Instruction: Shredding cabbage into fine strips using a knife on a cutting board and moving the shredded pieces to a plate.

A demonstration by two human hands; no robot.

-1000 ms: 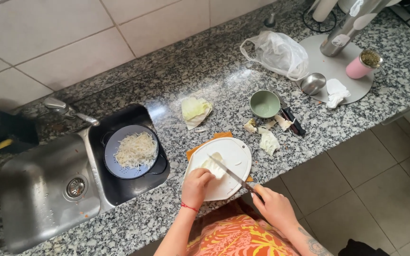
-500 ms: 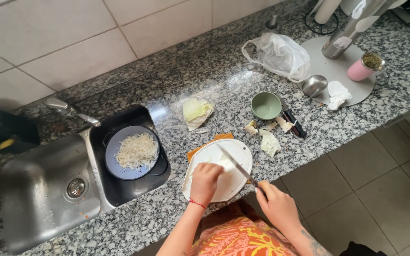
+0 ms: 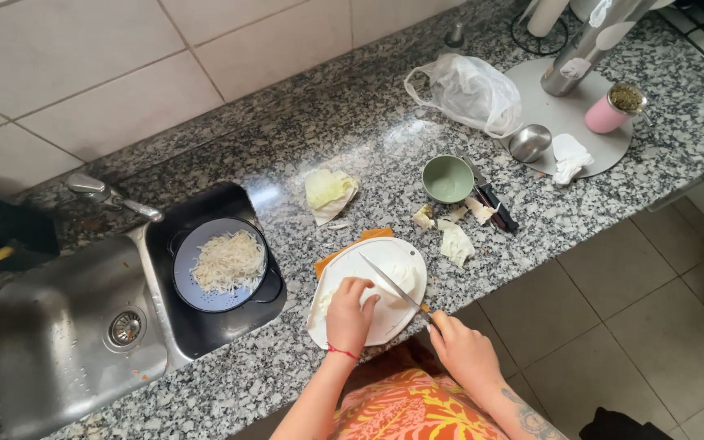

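My left hand (image 3: 349, 314) presses down on a pale piece of cabbage (image 3: 402, 277) lying on a round white cutting board (image 3: 332, 281). The board rests on the granite counter (image 3: 352, 130) with an orange board edge (image 3: 352, 242) showing under it. My right hand (image 3: 462, 349) grips the handle of a knife (image 3: 386, 279), whose blade slants across the cabbage beside my left fingers. A red thread circles my left wrist.
A blue colander (image 3: 185, 281) of shredded cabbage sits in a black tub (image 3: 238, 322) beside the steel sink (image 3: 59, 342) and tap (image 3: 112, 195). Cabbage leaves (image 3: 329, 190), scraps (image 3: 455, 242), a green bowl (image 3: 447, 178), a plastic bag (image 3: 466, 91), a grey tray (image 3: 605, 151) with pink cup (image 3: 610, 110) lie behind.
My left hand slid up over the cabbage on the board, and the knife blade has shifted closer to my fingers. Nothing else on the counter moved.
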